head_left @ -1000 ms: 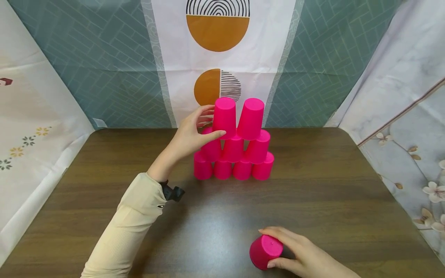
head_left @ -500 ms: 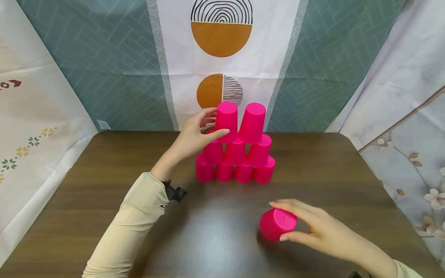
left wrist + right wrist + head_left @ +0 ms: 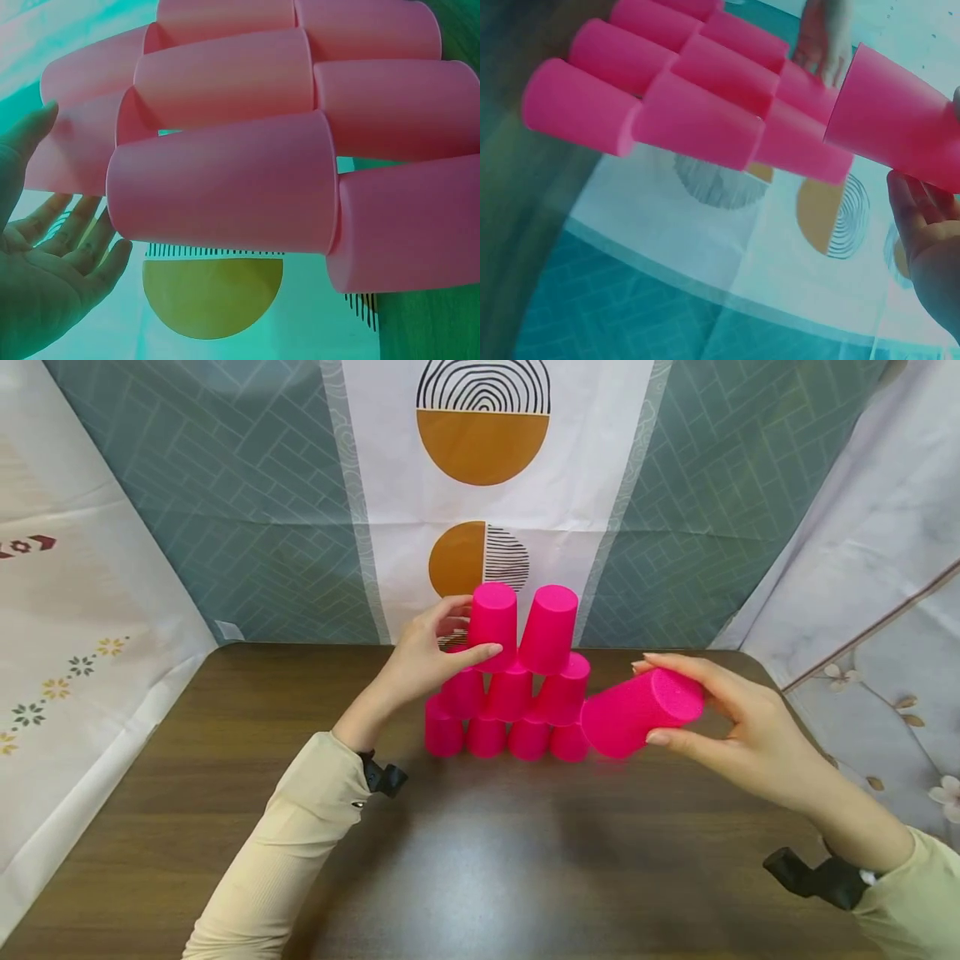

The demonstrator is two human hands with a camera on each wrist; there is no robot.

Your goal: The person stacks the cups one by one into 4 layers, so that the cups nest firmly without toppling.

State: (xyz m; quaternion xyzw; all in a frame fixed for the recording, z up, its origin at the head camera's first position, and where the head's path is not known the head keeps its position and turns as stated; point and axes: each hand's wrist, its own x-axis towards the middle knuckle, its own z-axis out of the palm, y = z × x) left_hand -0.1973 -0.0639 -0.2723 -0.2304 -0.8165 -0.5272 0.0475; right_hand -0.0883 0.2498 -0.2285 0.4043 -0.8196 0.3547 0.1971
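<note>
A pyramid of pink cups [image 3: 517,693] stands upside down at the far middle of the brown table [image 3: 225,777], with two cups on its top row. My left hand [image 3: 450,639] is around the top left cup [image 3: 493,614]: thumb on its lower front, fingers behind it. In the left wrist view the fingers [image 3: 75,240] are straight, with a gap to that cup [image 3: 225,187]. My right hand [image 3: 648,700] grips another pink cup [image 3: 615,727], tilted in the air just right of the pyramid. The right wrist view shows this cup [image 3: 900,127] beside the stack [image 3: 705,112].
A teal patterned backdrop [image 3: 247,510] with a white banner [image 3: 480,485] of orange half circles hangs right behind the cups. Pale cloth walls [image 3: 75,635] close in the left and right table edges. Black straps [image 3: 813,877] sit on both wrists.
My right hand has lifted its cup from the near table and carried it up and away to the right side of the pyramid. The left hand has stayed at the top left cup.
</note>
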